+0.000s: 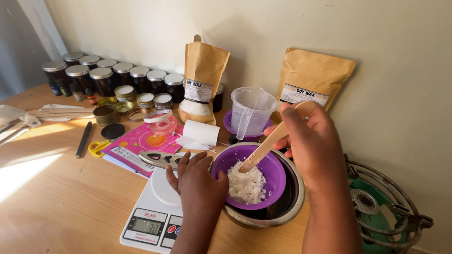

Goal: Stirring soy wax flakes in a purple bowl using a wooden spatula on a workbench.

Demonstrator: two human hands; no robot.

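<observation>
Pale wooden tabletop point(61, 197) ran along a cream wall, with a row of dark glass jars with silver lids point(108, 75) at the far left. Nearer, a white digital kitchen scale point(150, 221) sat beside a steel pot point(289, 209). The left hand point(197, 181) curled over the rim of the purple plastic bowl point(275, 176) nested in that pot, apparently steadying it. The right hand point(313, 146) gripped a flat wooden stirring stick point(261, 153), its tip in the white wax flakes point(247, 183) heaped in the bowl.
</observation>
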